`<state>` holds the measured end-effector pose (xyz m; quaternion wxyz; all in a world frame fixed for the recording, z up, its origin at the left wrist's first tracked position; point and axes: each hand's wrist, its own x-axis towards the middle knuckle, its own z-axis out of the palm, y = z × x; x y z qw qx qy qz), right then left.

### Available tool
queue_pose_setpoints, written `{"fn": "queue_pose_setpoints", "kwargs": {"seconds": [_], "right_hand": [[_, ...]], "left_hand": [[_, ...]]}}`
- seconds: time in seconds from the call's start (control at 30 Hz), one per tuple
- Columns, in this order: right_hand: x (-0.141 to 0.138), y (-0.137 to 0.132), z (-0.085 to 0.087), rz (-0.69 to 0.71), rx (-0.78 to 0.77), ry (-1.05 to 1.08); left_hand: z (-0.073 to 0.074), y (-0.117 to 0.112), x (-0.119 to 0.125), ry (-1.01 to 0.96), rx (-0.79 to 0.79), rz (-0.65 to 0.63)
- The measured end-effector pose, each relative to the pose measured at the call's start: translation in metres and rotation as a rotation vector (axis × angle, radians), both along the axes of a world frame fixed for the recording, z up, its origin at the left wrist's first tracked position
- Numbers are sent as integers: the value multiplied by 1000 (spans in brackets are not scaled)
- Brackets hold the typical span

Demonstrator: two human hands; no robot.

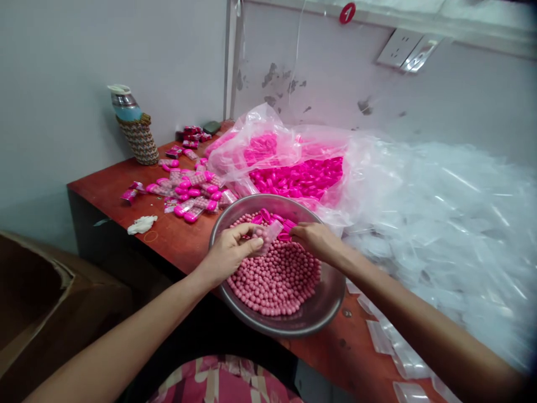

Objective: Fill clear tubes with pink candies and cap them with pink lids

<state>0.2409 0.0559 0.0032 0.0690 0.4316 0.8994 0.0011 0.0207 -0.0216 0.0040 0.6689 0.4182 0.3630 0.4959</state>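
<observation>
My left hand [235, 246] grips a small clear plastic container [268, 235] filled partly with pink balls, tilted over the metal bowl [327, 296]. Its open end points to the upper right. Many round pink balls [277, 280] lie in the bowl, with several bright pink caps [265, 215] on top of them near the far rim. My right hand [314, 238] is over the bowl's right side, its fingers pinched together at one of the pink caps; its fingertips are partly hidden.
Filled containers with pink caps [197, 193] lie piled on the red table [109, 184]. Behind the bowl is a plastic bag of pink caps [297, 176]. Clear empty containers [444, 235] heap up at right. A bottle in a knitted sleeve [136, 131] and a cardboard box [84, 302] are at left.
</observation>
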Motion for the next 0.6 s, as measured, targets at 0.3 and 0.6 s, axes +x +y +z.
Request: {"fn": "queue_pose_setpoints", "kwargs": {"seconds": [0.3,0.6], "right_hand": [[-20,4,-25,51,88,-37],[-35,-24,20,-201,-749,1125]], "left_hand": [[5,2,-3,-115,-170,-17],[-2,-1,0,52,-11,-51]]}}
